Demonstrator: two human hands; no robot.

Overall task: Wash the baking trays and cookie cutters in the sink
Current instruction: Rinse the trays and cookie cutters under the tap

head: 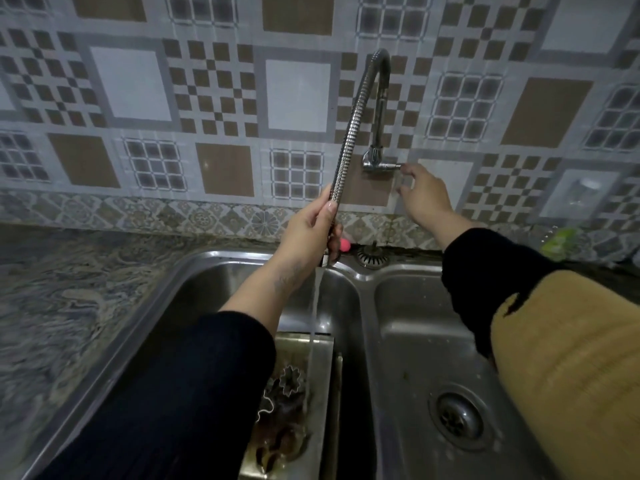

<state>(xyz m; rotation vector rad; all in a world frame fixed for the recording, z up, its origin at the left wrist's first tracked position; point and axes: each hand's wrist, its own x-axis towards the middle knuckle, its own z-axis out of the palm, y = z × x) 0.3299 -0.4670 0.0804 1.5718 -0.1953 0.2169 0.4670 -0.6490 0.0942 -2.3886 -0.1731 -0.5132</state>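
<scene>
A metal baking tray (320,351) lies in the left sink basin (214,282), partly hidden by my left sleeve. Metal cookie cutters (289,381) sit in it among brown residue. My left hand (308,233) grips the lower end of the flexible steel faucet hose (349,133), and a thin stream of water (313,327) falls from it into the tray. My right hand (424,197) is at the tap handle (389,166) on the wall, fingertips touching or just short of its end, fingers loosely curled.
The right basin (415,341) holds only its drain (459,419). A marbled counter (69,289) lies to the left. A small strainer (372,256) and a pink object (344,244) sit behind the sink. A green sponge (561,242) rests at the right.
</scene>
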